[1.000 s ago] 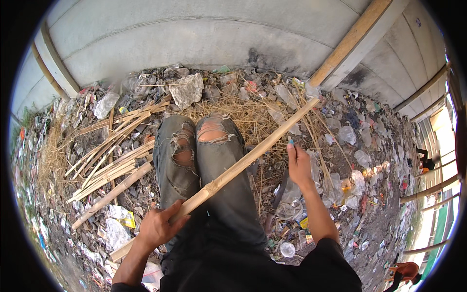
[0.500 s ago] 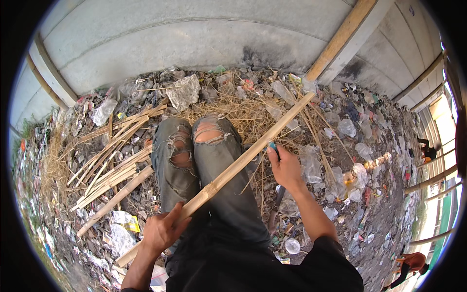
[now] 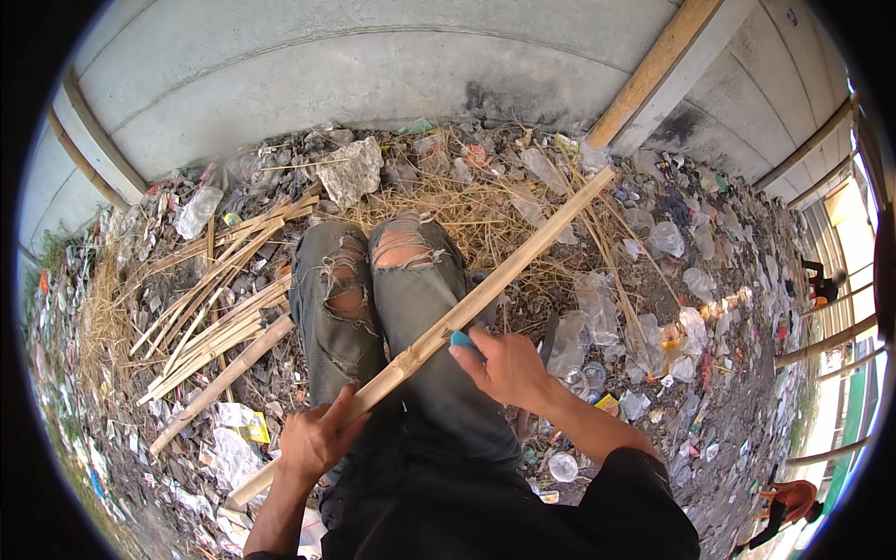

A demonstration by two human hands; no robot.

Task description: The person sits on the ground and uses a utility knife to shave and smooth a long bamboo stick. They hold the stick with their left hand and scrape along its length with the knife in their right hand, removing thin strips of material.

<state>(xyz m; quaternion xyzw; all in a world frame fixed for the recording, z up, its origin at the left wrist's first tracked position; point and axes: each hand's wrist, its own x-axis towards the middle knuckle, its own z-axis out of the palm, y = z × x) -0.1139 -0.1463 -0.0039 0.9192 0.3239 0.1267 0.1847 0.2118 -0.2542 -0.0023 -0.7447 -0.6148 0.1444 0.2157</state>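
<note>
A long pale bamboo pole [image 3: 504,275] lies slantwise across my knees in torn grey jeans [image 3: 411,289], running from lower left to upper right. My left hand [image 3: 313,439] grips its lower end. My right hand [image 3: 504,369] is closed on a tool with a blue handle [image 3: 460,340], held against the pole's middle; a dark blade seems to stick out behind the hand, partly hidden.
Split bamboo strips [image 3: 215,299] are piled at my left on dry straw and litter. A grey concrete wall [image 3: 373,75] curves behind, with a broken slab [image 3: 352,170] at its foot. Plastic bags and bottles [image 3: 653,308] cover the ground at right. A person [image 3: 821,280] crouches far right.
My right hand has come down and left along the pole, from its upper stretch to its middle over my knee. The left hand keeps its grip on the lower end.
</note>
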